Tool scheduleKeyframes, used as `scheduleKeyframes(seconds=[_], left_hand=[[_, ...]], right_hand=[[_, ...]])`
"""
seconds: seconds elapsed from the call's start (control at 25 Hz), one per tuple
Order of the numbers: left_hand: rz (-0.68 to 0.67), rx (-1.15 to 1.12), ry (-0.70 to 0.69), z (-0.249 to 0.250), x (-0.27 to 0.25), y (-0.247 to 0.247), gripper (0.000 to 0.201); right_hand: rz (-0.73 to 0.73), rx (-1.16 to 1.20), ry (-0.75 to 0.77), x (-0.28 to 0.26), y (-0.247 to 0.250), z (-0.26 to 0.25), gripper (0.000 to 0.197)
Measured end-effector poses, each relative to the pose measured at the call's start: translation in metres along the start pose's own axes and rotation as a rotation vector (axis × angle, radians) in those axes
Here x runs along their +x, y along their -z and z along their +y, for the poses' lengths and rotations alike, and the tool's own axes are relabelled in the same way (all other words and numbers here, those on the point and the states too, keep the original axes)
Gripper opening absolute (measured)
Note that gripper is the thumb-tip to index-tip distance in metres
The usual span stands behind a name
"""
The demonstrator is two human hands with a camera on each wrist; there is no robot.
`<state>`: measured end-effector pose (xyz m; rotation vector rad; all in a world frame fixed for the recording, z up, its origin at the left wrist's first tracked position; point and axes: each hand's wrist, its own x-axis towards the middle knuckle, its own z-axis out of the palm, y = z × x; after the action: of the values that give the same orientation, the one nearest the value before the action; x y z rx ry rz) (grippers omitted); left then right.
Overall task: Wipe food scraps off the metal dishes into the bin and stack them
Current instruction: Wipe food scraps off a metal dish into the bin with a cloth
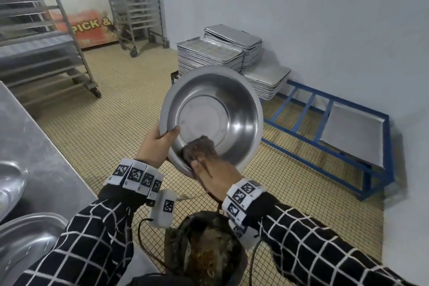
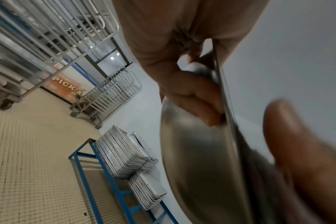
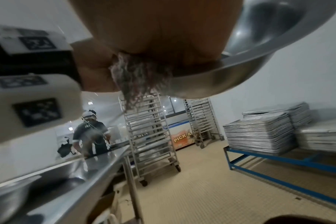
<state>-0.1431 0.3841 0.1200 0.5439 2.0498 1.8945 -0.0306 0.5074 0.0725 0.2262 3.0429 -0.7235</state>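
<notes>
A round metal bowl [image 1: 216,109] is tilted up over the floor, its inside facing me. My left hand [image 1: 157,144] grips its left rim, thumb inside, fingers behind; the left wrist view shows those fingers [image 2: 197,97] curled on the bowl's back [image 2: 197,166]. My right hand [image 1: 216,174] holds a dirty brown cloth [image 1: 199,146] against the bowl's lower inner wall. In the right wrist view the cloth [image 3: 136,75] hangs from the palm beside the bowl's rim [image 3: 240,63]. Straight below stands a dark bin [image 1: 206,251] with brown scraps inside.
A steel counter [image 1: 34,146] with more metal bowls [image 1: 23,239] runs along my left. Stacked baking trays [image 1: 209,55] sit on a blue frame rack [image 1: 325,123] by the wall. Wheeled tray racks [image 1: 137,2] stand behind. Another person [image 3: 90,133] works at the counter's far end.
</notes>
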Motion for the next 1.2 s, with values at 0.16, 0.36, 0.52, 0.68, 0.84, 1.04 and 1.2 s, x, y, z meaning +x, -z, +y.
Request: scheduleKeyframes(seconds=[0.16, 0.36, 0.52, 0.68, 0.84, 1.04, 1.2], left_hand=[[-0.031, 0.037, -0.01, 0.001, 0.001, 0.0, 0.009], [0.046, 0.052, -0.052, 0.013, 0.011, -0.01, 0.01], [0.102, 0.054, -0.068, 0.019, 0.013, -0.011, 0.009], [0.085, 0.102, -0.097, 0.02, 0.008, -0.014, 0.015], [0.024, 0.122, -0.035, 0.008, 0.006, -0.012, 0.011], [-0.009, 0.133, 0.087, -0.005, 0.001, -0.009, 0.009], [-0.018, 0.11, 0.161, -0.012, 0.0, -0.004, 0.01]], right_hand=[[-0.005, -0.63, -0.169, 0.022, 0.031, 0.061, 0.058], [0.102, -0.453, -0.177, 0.02, 0.027, 0.049, 0.057], [0.28, -0.186, -0.032, -0.006, 0.001, 0.016, 0.06], [0.234, -0.385, -0.168, -0.015, 0.007, 0.042, 0.066], [0.28, -0.404, -0.357, -0.01, 0.032, 0.089, 0.064], [0.44, -0.183, -0.337, -0.001, 0.051, 0.104, 0.064], [0.533, 0.079, -0.415, 0.0, 0.048, 0.104, 0.056]])
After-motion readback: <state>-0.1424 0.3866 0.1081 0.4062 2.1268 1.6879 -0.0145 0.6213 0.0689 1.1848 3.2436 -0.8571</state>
